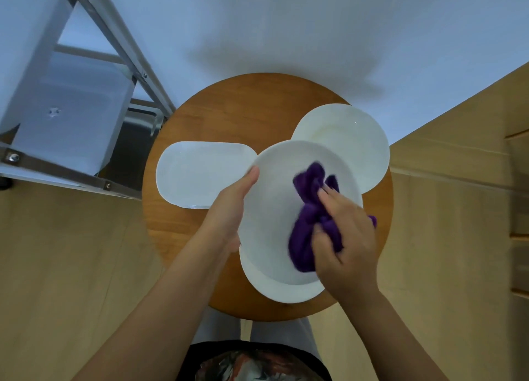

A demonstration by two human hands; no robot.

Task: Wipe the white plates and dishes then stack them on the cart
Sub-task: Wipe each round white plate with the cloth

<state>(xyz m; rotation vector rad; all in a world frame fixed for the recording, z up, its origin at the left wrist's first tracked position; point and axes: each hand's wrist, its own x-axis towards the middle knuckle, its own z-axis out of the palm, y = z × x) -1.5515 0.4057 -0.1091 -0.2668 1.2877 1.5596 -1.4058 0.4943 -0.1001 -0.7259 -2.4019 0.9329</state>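
Purple cloth (310,223) bunched in the right hand (343,237), fingers curled round it, pressed onto the face of a white round plate (274,214). Plate held tilted above a round wooden stool (229,114), left hand (232,206) gripping its left rim, thumb on the upper face, other fingers hidden beneath. Under it, near the front edge, a second white plate (274,290) lying flat. To the left, a white oblong dish (197,174) on the stool; behind right, another white round plate (349,140), partly covered. Far left, a metal cart (120,46) standing beside the stool.
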